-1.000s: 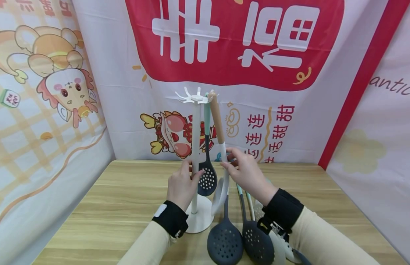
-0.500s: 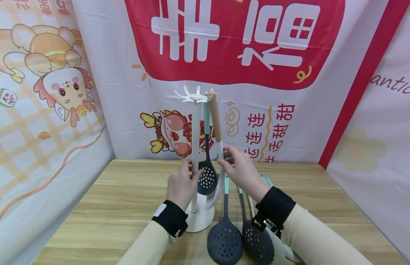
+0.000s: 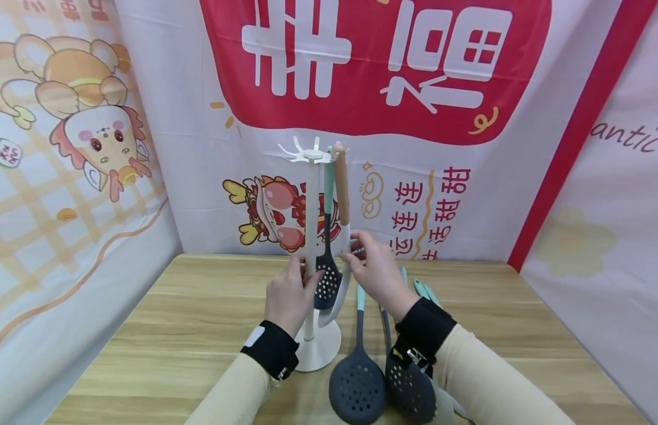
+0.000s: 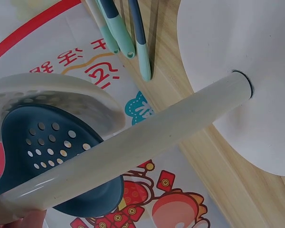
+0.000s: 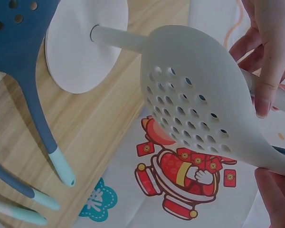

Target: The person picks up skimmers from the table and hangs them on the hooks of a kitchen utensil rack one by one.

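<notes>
A white utensil rack (image 3: 311,206) stands upright on the table. My left hand (image 3: 288,298) grips its pole at mid-height, with the thumb in front. From a hook hangs a dark slotted spoon (image 3: 327,289) with a mint handle; its perforated bowl (image 4: 47,142) is just behind the pole in the left wrist view. My right hand (image 3: 379,268) pinches the lower shaft of a white slotted spoon (image 5: 185,95) with a wooden handle (image 3: 341,183). That handle's top is at a hook on the rack's right side; whether it is hooked on cannot be seen. The spoon tilts slightly, bowl toward the pole.
A dark slotted turner (image 3: 357,386) lies right of the rack's round base (image 3: 326,351). Beside it lies a dark perforated skimmer (image 3: 411,389), with more mint-handled utensils (image 3: 426,292) partly under my right arm. A printed cloth (image 3: 413,200) hangs behind the table.
My right hand has moved left, bringing the white slotted spoon's bowl in toward the pole and the dark spoon. The left hand keeps its grip on the pole.
</notes>
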Demonstrator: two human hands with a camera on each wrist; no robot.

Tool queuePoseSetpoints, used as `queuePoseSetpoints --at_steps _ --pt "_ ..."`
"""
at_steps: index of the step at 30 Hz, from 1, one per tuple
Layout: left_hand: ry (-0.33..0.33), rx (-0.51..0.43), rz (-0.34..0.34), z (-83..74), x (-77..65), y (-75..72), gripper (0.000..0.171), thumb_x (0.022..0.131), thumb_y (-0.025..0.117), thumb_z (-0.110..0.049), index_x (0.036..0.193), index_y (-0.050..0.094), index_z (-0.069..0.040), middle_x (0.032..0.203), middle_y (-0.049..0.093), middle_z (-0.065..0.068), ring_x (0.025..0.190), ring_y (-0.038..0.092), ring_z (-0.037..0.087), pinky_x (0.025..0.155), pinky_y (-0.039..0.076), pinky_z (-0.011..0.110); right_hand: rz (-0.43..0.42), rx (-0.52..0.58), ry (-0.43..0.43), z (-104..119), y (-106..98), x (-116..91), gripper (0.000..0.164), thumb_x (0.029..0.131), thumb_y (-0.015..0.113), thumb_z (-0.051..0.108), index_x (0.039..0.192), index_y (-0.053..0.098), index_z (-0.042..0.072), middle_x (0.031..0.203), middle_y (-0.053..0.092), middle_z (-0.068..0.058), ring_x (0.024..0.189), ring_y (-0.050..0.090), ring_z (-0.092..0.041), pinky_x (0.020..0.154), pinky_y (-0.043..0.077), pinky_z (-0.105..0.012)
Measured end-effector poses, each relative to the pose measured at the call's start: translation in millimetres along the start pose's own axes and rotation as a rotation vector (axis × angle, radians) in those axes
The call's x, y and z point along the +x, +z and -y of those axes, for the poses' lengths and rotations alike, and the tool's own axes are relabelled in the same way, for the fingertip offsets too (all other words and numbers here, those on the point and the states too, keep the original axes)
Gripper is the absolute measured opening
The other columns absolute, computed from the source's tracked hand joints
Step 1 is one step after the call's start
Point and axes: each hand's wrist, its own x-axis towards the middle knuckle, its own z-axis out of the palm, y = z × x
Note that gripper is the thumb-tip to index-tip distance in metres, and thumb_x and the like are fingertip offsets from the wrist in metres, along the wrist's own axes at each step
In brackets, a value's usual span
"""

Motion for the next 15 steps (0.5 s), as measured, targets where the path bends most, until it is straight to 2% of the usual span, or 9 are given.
queuePoseSetpoints --at_steps 8,15 --pt "0.013 0.039 -0.003 -0.6 0.8 0.5 0.035 0.090 0.074 -0.025 0.113 0.057 -0.003 0.090 0.073 0.015 0.070 0.072 0.026 0.063 0.060 0.036 -0.010 0.004 0.002 0.1 0.2 -1.8 0.033 0.094 0.067 0.011 0.126 0.058 0.008 0.106 0.070 -0.012 0.095 0.071 -0.026 0.080 0.061 -0.036" --pt "0.006 0.073 0.028 -4.4 1.5 0.9 0.033 0.091 0.073 -0.027 0.109 0.058 -0.003 0.083 0.071 0.012 0.064 0.068 0.024 0.058 0.058 0.033 -0.022 0.033 -0.047 -4.1 -3.6 -6.3 0.033 0.094 0.067 0.011 0.126 0.059 0.008 0.103 0.071 -0.012 0.091 0.072 -0.026 0.077 0.061 -0.034"
